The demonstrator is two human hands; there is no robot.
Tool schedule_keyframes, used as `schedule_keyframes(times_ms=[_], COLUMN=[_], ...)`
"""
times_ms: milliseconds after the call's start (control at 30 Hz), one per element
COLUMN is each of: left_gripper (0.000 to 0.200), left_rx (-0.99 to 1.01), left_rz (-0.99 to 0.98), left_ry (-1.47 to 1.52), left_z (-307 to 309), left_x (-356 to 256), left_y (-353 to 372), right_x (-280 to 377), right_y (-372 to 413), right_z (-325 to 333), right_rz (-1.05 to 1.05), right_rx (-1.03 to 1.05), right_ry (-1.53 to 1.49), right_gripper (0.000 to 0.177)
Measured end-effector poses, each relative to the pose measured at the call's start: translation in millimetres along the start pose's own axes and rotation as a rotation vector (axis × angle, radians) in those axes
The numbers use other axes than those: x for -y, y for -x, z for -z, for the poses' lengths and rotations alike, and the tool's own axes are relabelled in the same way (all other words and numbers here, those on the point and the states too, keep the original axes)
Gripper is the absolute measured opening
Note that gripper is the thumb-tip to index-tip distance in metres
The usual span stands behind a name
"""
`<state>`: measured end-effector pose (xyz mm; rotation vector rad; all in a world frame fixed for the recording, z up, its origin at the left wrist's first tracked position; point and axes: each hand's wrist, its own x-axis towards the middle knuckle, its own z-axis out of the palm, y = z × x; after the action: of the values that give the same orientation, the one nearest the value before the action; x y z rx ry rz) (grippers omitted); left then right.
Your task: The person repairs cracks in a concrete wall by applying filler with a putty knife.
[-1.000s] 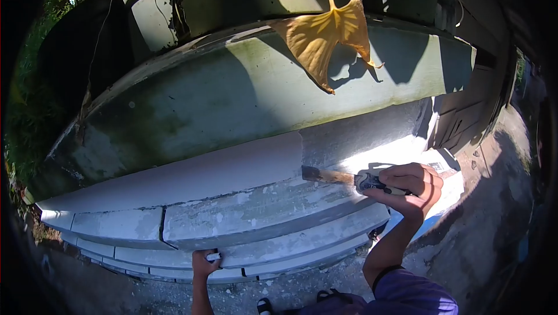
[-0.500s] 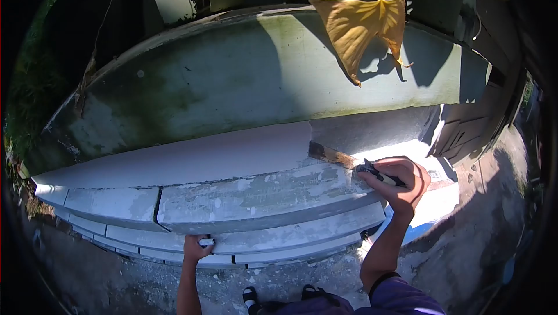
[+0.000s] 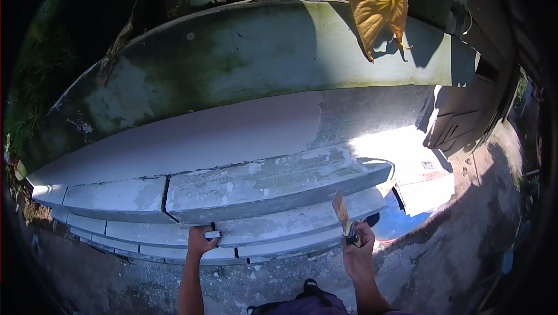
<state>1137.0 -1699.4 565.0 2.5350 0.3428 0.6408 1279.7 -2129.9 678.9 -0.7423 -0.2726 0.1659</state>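
Note:
My right hand [image 3: 359, 246] is closed round the dark handle of a paint scraper [image 3: 340, 207]. Its worn, stained blade points up and slightly left, in front of the lower ledges. My left hand [image 3: 199, 242] rests at the lower stepped ledge [image 3: 279, 219], its fingers closed on a small whitish object [image 3: 213, 235] whose kind I cannot make out. Above lies the upper ledge [image 3: 267, 182], patchy with grey and white paint and split by a dark vertical joint.
A mossy, pale green concrete trough [image 3: 256, 53] overhangs the ledges, with a dry yellow leaf [image 3: 381, 15] hanging over it. Sunlit cardboard [image 3: 427, 184] and something blue [image 3: 395, 226] lie at the right. Rough concrete ground [image 3: 430, 268] runs below.
My right hand has brought the scraper down off the upper ledge, towards my body. My left hand stays near the same spot on the lower ledge. The view has shifted slightly.

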Motion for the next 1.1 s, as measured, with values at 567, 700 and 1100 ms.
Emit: schedule_keyframes(times_ms=[567,700,1100], left_gripper=[0.044,0.045,0.05], left_rx=[0.094,0.281,0.069], left_rz=[0.567,0.693,0.37], left_ry=[0.336,0.318,0.201], left_z=[-90.9,-56.8,-39.1], left_x=[58.0,52.3,106.3], left_y=[326.9,326.1,254.3], right_x=[-148.1,-140.3,-32.8], right_y=[191.8,197.3,104.6], right_z=[-68.4,-85.2,-128.7], right_rz=[-0.67,-0.36,0.554], right_rx=[0.069,0.037,-0.003], right_ry=[0.296,0.675,1.337], right_gripper=[0.026,0.044,0.066])
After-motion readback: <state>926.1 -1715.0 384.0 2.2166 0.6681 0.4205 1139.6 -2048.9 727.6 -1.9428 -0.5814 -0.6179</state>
